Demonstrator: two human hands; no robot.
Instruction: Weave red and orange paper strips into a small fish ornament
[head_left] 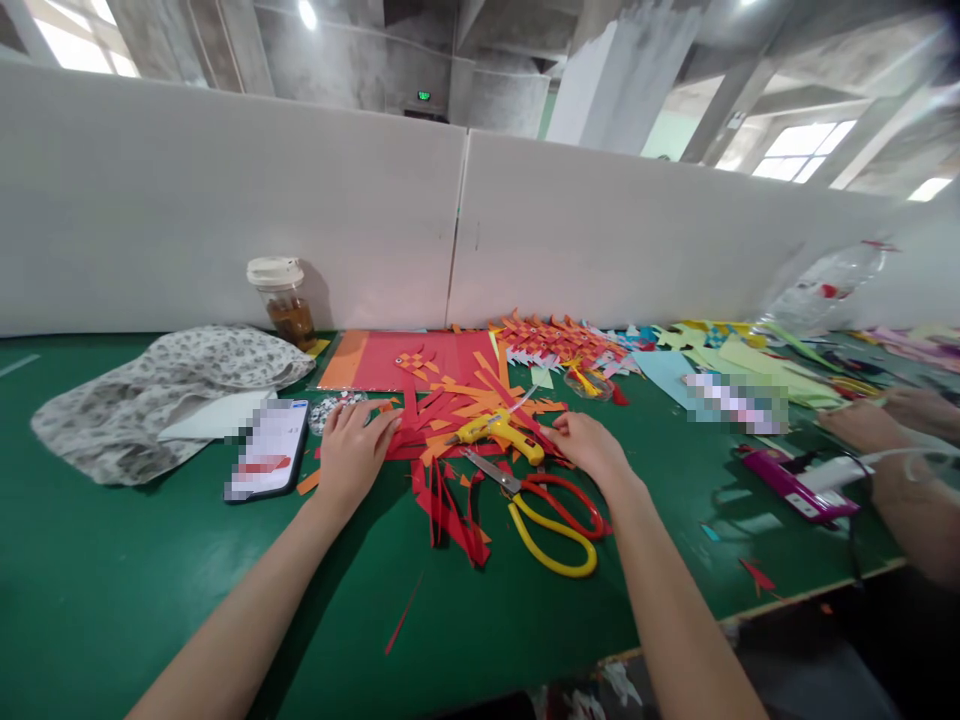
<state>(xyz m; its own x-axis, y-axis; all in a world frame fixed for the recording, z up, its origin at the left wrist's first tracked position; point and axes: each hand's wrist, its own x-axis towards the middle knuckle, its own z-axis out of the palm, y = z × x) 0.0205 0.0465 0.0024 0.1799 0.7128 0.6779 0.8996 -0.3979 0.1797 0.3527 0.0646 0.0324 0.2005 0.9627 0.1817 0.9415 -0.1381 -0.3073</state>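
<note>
A loose pile of red and orange paper strips (427,412) lies in the middle of the green table. My left hand (351,452) is at the pile's left edge, its fingers bent and closed on red strips. On the opposite side my right hand (592,448) pinches at strip ends, partly hidden by its own fingers. Between the hands a yellow hot glue gun (499,435) rests on top of the strips. Scissors (551,510) with one red and one yellow handle lie slightly open in front of it, blades towards the pile. Folded red strips (454,515) lie left of the scissors.
At left are a phone (268,450), a patterned cloth (172,400) and a lidded cup (283,300). Woven orange paper fish pieces (559,342) lie behind, before a white partition (337,220). A co-worker's hand (862,425) is at right, near a purple power strip (795,485).
</note>
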